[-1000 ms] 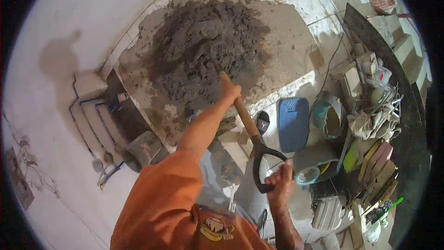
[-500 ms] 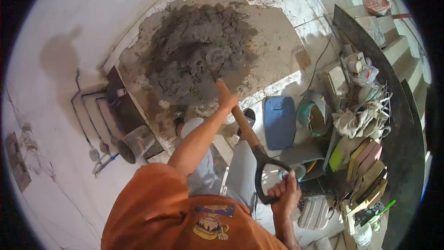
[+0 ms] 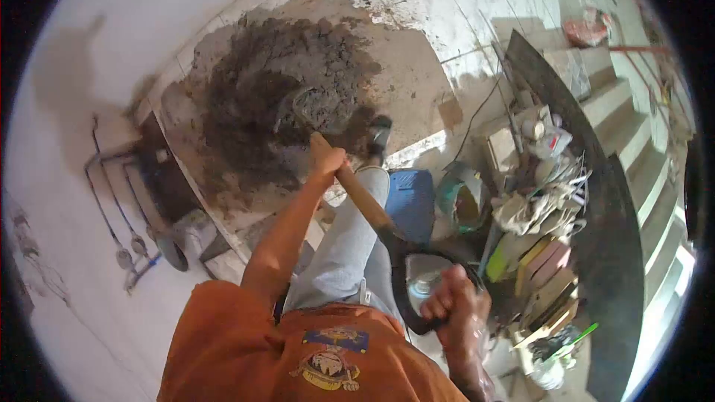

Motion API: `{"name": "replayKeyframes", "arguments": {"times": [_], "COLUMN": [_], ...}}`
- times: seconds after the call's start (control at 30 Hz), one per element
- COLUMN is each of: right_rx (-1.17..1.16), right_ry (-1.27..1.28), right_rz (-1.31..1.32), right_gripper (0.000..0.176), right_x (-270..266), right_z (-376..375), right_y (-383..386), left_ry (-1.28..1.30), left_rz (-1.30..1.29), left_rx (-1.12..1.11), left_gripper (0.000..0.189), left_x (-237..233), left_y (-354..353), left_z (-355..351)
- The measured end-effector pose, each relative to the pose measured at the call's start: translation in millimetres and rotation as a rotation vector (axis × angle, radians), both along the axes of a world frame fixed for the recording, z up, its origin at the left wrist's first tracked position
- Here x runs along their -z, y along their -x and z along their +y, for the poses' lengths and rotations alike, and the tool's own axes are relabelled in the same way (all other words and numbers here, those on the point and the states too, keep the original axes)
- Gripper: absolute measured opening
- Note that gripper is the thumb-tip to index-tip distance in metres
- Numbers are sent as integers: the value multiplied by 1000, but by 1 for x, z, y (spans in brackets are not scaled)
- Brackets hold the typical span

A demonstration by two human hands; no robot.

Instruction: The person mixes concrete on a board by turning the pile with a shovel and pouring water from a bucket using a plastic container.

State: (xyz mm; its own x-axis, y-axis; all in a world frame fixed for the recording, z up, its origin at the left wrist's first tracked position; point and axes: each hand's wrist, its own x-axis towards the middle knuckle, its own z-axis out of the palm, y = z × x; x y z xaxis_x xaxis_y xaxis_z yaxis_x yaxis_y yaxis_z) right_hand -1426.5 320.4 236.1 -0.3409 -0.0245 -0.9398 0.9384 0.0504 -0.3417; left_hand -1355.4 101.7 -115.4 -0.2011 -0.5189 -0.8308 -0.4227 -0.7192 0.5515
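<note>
A shovel [image 3: 368, 207] slants from my body down to a heap of wet grey mortar [image 3: 261, 67] on the floor. My left hand [image 3: 328, 162] wraps round the lower part of its wooden shaft. Up near my waist, my right hand [image 3: 456, 307] is closed on the dark D-shaped grip. The blade end lies in or against the mortar, with wet mix over it, so its outline is hard to make out. One dark shoe [image 3: 380, 136] rests beside the heap's right side.
A blue plastic piece [image 3: 410, 201] and a bucket [image 3: 463, 207] lie to the right. Beyond them are cluttered rags [image 3: 532, 210], sponges [image 3: 544, 264] and a long dark curved board [image 3: 618, 253]. Pipes [image 3: 112, 212] run along the left wall; stairs [image 3: 629, 130] rise at far right.
One leg has stepped forward, bringing the shoe beside the mortar. Both hands stay on the shovel. The scene has shifted left in view, and the blade end shows more mix on it.
</note>
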Motion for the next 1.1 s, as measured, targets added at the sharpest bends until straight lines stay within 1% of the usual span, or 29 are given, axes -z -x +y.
{"name": "replayKeyframes", "arguments": {"times": [0.03,0.1,0.17,0.2,0.23,0.3,0.33,0.37,0.43,0.47,0.57,0.6,0.63,0.67,0.73,0.8,0.83,0.87,0.9,0.97,1.0,1.03,1.1], "right_rx": [-63,-105,-196,-140,-190,-295,-288,-318,-350,-392,-412,-434,-455,-518,-641,-839,-908,-936,-960,-1044,-1128,-1213,-1210], "right_ry": [31,-133,-127,22,-36,-122,-125,-119,-66,-158,26,4,-18,-31,-135,-55,-59,-67,-79,-33,-42,-50,50], "right_rz": [118,71,122,154,173,207,135,121,146,116,-54,-63,-71,-63,29,213,282,294,308,390,408,429,342], "right_gripper": [22,24,28,29,29,30,29,29,29,30,30,28,26,24,22,18,17,17,17,18,19,19,23], "right_x": [-3,3,60,78,76,74,75,77,83,80,59,37,15,2,-37,-74,-86,-85,-80,-38,-12,8,29], "right_z": [3,-34,-58,-83,-103,-149,-158,-163,-174,-185,-213,-232,-251,-253,-272,-277,-284,-295,-307,-312,-327,-346,-366], "right_y": [4,33,51,65,88,142,166,182,219,234,247,258,269,286,319,344,350,353,355,360,358,359,377], "left_ry": [58,357,178,113,50,-15,-78,-139,94,362,475,177,-123,-133,-144,-157,-155,-328,-286,-197,-199,-202,-116], "left_rz": [57,-147,-42,-12,15,10,-15,-38,-209,-380,-523,-359,-183,-106,60,83,93,222,193,133,125,118,205], "left_rx": [-121,281,-13,-104,-198,-282,-324,-374,-272,-111,-21,-170,-312,-451,-743,-828,-878,-926,-944,-985,-971,-958,-921], "left_gripper": [43,48,55,57,59,61,62,62,65,68,57,55,53,50,46,51,53,51,48,41,38,36,33], "left_x": [-14,53,135,151,159,172,168,163,175,202,130,71,30,9,-22,-76,-91,-63,-59,-44,0,71,107], "left_y": [8,-2,11,25,40,84,92,100,129,134,137,146,156,166,190,224,236,240,253,279,281,285,290], "left_z": [8,-11,-27,-36,-48,-82,-73,-67,-78,-68,-96,-128,-145,-143,-133,-138,-143,-137,-145,-172,-176,-174,-191]}}
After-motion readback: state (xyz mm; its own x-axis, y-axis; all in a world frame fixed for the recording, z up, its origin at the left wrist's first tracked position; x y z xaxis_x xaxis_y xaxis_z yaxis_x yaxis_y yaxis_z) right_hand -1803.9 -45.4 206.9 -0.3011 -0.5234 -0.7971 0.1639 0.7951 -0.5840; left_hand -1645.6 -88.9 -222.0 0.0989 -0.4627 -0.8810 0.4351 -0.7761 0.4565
